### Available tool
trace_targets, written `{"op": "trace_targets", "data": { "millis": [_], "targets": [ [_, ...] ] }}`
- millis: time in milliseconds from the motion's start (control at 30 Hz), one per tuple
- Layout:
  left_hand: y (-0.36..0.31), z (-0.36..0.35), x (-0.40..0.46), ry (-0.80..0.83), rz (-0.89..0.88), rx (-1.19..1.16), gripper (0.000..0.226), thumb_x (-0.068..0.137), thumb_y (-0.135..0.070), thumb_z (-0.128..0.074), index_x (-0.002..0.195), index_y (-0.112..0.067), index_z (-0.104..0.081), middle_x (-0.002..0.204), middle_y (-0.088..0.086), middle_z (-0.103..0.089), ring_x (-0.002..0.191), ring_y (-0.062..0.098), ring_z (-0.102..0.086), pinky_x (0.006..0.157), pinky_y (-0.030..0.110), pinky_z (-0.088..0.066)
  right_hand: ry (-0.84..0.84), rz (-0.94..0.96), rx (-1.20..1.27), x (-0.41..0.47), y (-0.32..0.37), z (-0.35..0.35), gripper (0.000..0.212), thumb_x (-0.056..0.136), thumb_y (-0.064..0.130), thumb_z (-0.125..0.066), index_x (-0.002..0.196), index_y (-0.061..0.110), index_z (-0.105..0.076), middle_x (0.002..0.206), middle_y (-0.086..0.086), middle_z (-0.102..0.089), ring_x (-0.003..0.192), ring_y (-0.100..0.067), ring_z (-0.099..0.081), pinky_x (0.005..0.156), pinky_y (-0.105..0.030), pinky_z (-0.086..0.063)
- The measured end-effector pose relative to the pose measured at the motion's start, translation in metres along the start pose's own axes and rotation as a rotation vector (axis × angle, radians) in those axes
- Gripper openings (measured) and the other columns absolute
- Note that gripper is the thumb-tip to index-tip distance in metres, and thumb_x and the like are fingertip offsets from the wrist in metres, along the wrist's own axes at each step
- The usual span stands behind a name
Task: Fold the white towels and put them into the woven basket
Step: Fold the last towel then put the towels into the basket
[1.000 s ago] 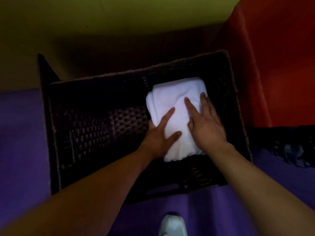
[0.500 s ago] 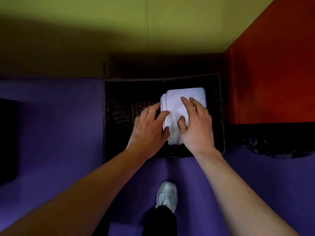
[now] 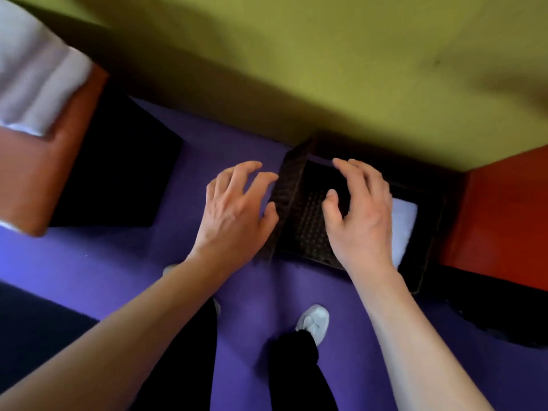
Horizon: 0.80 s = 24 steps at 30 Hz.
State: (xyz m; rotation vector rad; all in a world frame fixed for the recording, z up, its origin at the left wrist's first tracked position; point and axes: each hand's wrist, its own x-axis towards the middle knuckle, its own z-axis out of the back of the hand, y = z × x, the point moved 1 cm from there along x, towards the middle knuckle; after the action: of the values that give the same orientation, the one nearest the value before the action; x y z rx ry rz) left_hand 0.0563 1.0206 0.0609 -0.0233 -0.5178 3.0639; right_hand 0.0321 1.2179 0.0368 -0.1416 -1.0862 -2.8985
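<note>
Both hands have been lifted off the towel (image 3: 404,221), which is left folded in the basket (image 3: 289,185), at its right side. The left hand (image 3: 234,215) and right hand (image 3: 360,215) are held above, grips wide, fingers loosely curled, nothing held. More towels (image 3: 35,81) are seen far left.

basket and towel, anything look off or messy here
Nothing stands out. The folded white towel lies flat inside the woven basket, at its right side. Both hands hover above, holding nothing.
</note>
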Motion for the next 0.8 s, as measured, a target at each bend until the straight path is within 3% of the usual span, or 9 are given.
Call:
{"op": "trace_targets", "data": {
  "millis": [200, 467, 800],
  "targets": [
    [0.06, 0.06, -0.012, -0.082, 0.159, -0.019, 0.039, 0.086, -0.028, -0.063, 0.125, -0.023, -0.063, 0.135, 0.002, -0.054, 0.118, 0.03, -0.052, 0.1, 0.045, -0.043, 0.067, 0.139, 0.068, 0.03, 0.096, -0.035, 0.047, 0.089, 0.022, -0.057, 0.136, 0.018, -0.058, 0.135, -0.007, -0.055, 0.123, -0.028, -0.052, 0.104, -0.044, -0.041],
    [0.179, 0.123, -0.023, -0.178, 0.344, -0.066, 0.039, 0.088, -0.032, -0.058, 0.127, -0.026, -0.061, 0.136, -0.003, -0.052, 0.123, 0.023, -0.048, 0.105, 0.039, -0.039, 0.252, 0.245, 0.168, 0.053, 0.225, -0.13, 0.043, 0.094, 0.022, -0.057, 0.137, 0.021, -0.054, 0.131, 0.001, -0.054, 0.121, -0.02, -0.051, 0.099, -0.048, -0.046],
    [0.351, 0.173, 0.02, -0.198, 0.37, -0.041, 0.035, 0.091, -0.025, -0.055, 0.125, -0.023, -0.061, 0.13, 0.001, -0.054, 0.115, 0.028, -0.05, 0.099, 0.046, -0.042, 0.316, 0.201, 0.255, 0.108, 0.347, -0.26, 0.042, 0.096, 0.025, -0.056, 0.137, 0.027, -0.052, 0.128, 0.009, -0.051, 0.122, -0.011, -0.051, 0.101, -0.045, -0.046]
  ]
}}
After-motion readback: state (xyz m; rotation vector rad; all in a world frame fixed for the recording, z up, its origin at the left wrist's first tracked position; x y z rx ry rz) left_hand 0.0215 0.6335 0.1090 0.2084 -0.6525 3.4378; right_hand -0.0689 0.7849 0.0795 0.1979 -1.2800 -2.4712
